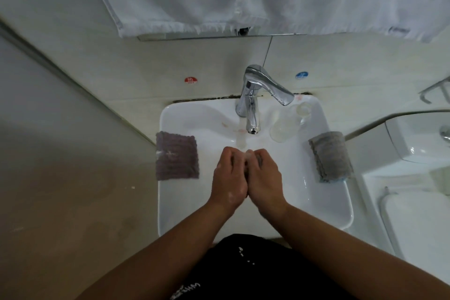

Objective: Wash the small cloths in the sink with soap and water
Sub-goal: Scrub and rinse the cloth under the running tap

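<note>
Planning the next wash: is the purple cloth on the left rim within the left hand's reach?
Probably yes: the purple cloth lies on the sink rim beside the left hand, nothing between them. But that hand and the right hand grip a small cloth, so it must let go first.

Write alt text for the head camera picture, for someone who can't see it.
The left hand and right hand press together over a white sink, gripping a small dark cloth between them below a chrome tap. A purple cloth lies on the sink's left rim, a grey cloth on its right.
</note>
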Demonstrator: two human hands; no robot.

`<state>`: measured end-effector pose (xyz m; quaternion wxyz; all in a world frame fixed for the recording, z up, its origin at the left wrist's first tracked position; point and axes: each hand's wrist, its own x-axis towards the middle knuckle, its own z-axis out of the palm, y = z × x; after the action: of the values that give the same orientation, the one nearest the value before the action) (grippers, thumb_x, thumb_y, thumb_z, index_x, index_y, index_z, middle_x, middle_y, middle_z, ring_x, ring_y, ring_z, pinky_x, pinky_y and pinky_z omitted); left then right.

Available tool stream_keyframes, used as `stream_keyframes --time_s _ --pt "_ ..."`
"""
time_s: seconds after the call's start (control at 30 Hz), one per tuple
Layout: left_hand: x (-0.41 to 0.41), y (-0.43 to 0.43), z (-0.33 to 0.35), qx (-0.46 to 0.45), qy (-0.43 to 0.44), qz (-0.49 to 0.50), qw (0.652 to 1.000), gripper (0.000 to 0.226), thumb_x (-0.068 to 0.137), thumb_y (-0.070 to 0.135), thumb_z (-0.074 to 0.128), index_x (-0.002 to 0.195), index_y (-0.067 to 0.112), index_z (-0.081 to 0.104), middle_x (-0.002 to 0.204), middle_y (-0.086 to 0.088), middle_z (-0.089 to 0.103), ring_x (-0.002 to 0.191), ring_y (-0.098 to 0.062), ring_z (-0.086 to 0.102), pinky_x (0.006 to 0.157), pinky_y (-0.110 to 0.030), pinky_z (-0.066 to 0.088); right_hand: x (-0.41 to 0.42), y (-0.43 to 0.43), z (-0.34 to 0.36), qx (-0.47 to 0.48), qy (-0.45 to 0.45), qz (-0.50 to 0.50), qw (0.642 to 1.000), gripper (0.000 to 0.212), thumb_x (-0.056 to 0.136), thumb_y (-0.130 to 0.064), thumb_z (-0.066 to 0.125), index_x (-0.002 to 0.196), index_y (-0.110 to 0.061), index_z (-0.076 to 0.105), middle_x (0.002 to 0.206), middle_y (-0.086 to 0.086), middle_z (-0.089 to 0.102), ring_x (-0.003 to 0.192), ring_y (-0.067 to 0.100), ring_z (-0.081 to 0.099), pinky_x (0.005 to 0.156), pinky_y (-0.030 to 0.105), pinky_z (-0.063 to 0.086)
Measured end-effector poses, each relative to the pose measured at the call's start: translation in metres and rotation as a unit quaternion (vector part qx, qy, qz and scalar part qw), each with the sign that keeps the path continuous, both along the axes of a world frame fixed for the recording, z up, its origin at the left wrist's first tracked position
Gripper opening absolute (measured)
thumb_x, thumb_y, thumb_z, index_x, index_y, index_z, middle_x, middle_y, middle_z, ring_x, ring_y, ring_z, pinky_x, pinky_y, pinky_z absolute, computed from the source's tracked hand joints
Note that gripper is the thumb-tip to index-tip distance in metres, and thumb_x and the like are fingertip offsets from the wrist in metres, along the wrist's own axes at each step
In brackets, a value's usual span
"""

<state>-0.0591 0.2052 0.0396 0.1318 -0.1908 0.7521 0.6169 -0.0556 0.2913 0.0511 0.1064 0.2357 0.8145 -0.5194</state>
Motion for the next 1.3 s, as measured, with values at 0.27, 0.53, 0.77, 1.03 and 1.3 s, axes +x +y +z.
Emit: stream_keyframes --time_s 0.27,0.53,0.77,1.03,1.3 --pt "0.008 0.021 0.009 0.019 -0.013 0.011 1.000 0.024 0.101 0.041 0.040 0.081 0.031 0.046 0.069 0.002 0.055 0.059 -0.019 0.051 0.052 -0.039 0.041 -0.026 0.018 -0.004 -0.008 0.030 0.003 0.999 0.024 0.099 -0.040 0.054 0.084 -0.021 0.059 0.071 -0.008 0.064 0.067 0.007 0.060 0.067 0.027 0.048" --pt "-0.002 0.029 0.006 0.023 -0.056 0.118 0.991 0.017 0.096 0.039 0.046 0.083 0.031 0.054 0.088 -0.004 0.066 0.086 -0.029 0.066 0.077 -0.049 0.057 -0.003 0.026 0.007 0.002 0.103 0.138 0.985 0.013 0.100 -0.038 0.056 0.092 -0.028 0.056 0.074 -0.011 0.064 0.073 -0.001 0.062 0.061 0.009 0.042" --pt "0.000 0.042 0.011 -0.039 -0.007 0.092 0.995 0.016 0.103 0.037 0.044 0.095 0.025 0.050 0.083 0.003 0.065 0.075 -0.018 0.064 0.069 -0.043 0.055 -0.007 0.042 0.003 -0.016 0.072 0.112 0.991 0.021 0.101 -0.043 0.053 0.092 -0.025 0.058 0.078 -0.008 0.067 0.072 0.001 0.063 0.063 0.020 0.046" --pt "0.021 0.063 0.018 0.000 0.030 0.059 0.998 0.019 0.103 0.032 0.047 0.091 0.021 0.055 0.074 0.007 0.062 0.067 -0.013 0.058 0.059 -0.035 0.049 -0.042 0.072 -0.020 0.005 0.057 0.084 0.995 0.026 0.101 -0.038 0.055 0.086 -0.018 0.060 0.073 -0.008 0.062 0.068 0.000 0.058 0.064 0.024 0.040" --pt "0.012 0.059 0.010 0.115 -0.052 0.190 0.974 0.016 0.105 0.030 0.049 0.105 0.015 0.055 0.086 -0.012 0.060 0.057 -0.020 0.058 0.045 -0.028 0.041 -0.037 0.072 -0.010 -0.267 -0.022 -0.103 0.958 0.026 0.100 -0.034 0.058 0.089 -0.012 0.064 0.080 0.009 0.062 0.068 0.020 0.061 0.054 0.028 0.051"
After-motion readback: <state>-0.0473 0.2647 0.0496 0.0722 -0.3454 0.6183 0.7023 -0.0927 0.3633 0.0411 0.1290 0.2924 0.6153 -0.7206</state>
